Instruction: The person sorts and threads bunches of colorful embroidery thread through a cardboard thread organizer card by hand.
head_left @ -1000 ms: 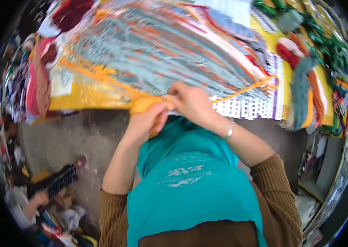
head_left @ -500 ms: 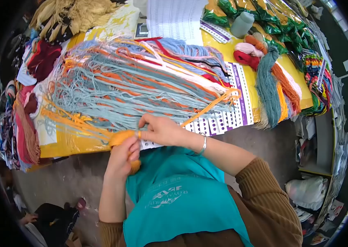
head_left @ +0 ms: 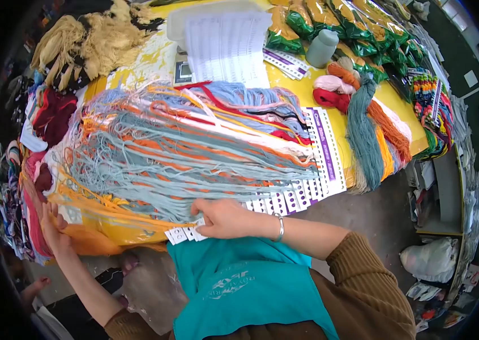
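My left hand point(head_left: 58, 232) is at the table's left front, its fingers around a skein of orange thread point(head_left: 89, 239) that is blurred by motion. Orange strands point(head_left: 143, 220) stretch from there toward my right hand point(head_left: 225, 218). That hand, with a silver bangle at its wrist, pinches at the front end of a row of white thread cards with punched holes point(head_left: 178, 234); its thumb and bent forefinger hide the exact grip. Long light blue, grey and orange threads point(head_left: 194, 164) hang from the cards and fan out leftward over the table.
At the right lie coloured skeins point(head_left: 364, 130) and bagged yellow thread point(head_left: 358, 28). A grey bottle point(head_left: 322, 48) stands behind, near printed sheets point(head_left: 225, 48) and a scale point(head_left: 183, 71). Dark red skeins point(head_left: 55, 119) lie left. Another person's hand point(head_left: 38, 286) shows lower left.
My left hand has moved left, away from my right hand, drawing the orange thread out along the table's front. My right hand stays at the cards. The view has tilted slightly.
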Available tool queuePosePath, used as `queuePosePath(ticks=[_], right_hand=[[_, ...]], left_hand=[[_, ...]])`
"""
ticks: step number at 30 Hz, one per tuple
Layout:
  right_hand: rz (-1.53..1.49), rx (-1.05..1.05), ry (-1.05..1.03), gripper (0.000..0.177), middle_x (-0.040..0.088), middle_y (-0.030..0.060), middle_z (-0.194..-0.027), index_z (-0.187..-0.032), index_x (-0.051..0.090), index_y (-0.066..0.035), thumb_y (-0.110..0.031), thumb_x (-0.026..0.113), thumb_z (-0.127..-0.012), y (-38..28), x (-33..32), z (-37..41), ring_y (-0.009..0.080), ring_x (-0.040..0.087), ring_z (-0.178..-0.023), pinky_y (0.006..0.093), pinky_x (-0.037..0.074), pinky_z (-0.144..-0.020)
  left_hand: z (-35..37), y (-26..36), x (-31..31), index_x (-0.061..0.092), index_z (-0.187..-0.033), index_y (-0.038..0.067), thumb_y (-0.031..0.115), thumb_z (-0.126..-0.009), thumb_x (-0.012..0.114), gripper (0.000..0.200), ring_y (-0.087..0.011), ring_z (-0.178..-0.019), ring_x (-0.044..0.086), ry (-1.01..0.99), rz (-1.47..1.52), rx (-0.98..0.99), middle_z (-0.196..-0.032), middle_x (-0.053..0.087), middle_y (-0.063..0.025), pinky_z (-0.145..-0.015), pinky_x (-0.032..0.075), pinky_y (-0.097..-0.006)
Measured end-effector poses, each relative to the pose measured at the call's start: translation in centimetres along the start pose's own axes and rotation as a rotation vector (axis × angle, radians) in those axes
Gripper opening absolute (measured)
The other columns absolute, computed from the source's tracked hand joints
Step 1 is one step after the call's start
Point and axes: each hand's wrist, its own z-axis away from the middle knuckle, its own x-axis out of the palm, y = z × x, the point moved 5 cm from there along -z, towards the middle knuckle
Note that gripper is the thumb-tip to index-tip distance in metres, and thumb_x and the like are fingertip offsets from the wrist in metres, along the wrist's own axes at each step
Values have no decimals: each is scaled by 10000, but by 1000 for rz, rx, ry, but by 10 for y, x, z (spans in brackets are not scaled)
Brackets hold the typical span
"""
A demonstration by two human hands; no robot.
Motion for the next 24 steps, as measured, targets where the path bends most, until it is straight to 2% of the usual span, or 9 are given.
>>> queuePosePath(ticks=[2,3,4,6,8,10,12,18,24], right_hand=[[-164,-37,51,401,667,84,-830,-1169,519,-79,-216,664,-821,1,-17,9,288,649,-709,407,499,-648],[-184,-29,130,422,673,101,-882,-1172,525,-72,-207,677,-803,-4,-38,22,301,656,-744,413,510,-685],[-205,-19,206,443,679,117,-934,-1175,531,-64,-199,690,-785,-1,-57,36,314,664,-779,420,521,-721],[323,-190,743,511,647,124,-1064,-1205,544,-69,-153,737,-740,22,-126,73,316,649,-916,410,521,-804],[478,-6,1104,625,589,161,-1174,-1223,548,-51,-94,807,-655,48,-201,119,338,566,-1120,403,471,-941],[923,162,1185,835,438,159,-1389,-1361,452,-86,-119,835,-619,69,-268,157,402,423,-1278,474,409,-1012],[1045,386,1181,975,319,147,-1489,-1440,374,-173,-184,858,-593,101,-311,174,441,350,-1328,575,378,-1009],[1282,684,628,1126,288,141,-1516,-1451,357,-322,-360,904,-467,159,-359,134,464,328,-1340,675,384,-943],[1141,658,524,805,391,119,-1429,-1248,546,-279,-339,864,-511,178,-374,137,407,507,-1131,508,528,-785]], left_hand=[[-9,-10,-4,608,-1113,84,263,-983,529,235,-22,-463,357,302,-270,99,-759,548,29,-410,304,-176],[-15,-16,-3,443,-1391,77,242,-985,526,446,-32,-459,357,78,-149,73,-760,513,40,-410,305,-170],[-6,-19,6,393,-1420,75,235,-987,519,479,-35,-463,356,-140,58,56,-754,494,40,-412,299,-178],[28,-21,37,294,-1477,70,221,-990,506,552,-42,-472,354,-580,475,4,-742,456,38,-417,288,-195],[65,-14,63,250,-1497,64,211,-996,489,574,-46,-478,338,-598,606,41,-715,401,33,-438,301,-199],[71,-16,54,221,-1509,62,206,-998,485,593,-51,-482,332,-621,595,49,-715,392,24,-454,310,-203],[74,-23,59,218,-1508,55,205,-1000,482,591,-56,-483,328,-621,536,66,-713,386,18,-460,314,-206],[83,-60,111,309,-1461,10,269,-1038,411,507,-70,-462,334,-537,463,8,-682,383,11,-422,314,-216],[86,-72,124,359,-1431,1,287,-1038,419,489,-57,-459,325,-545,432,-25,-672,376,14,-409,297,-206]])
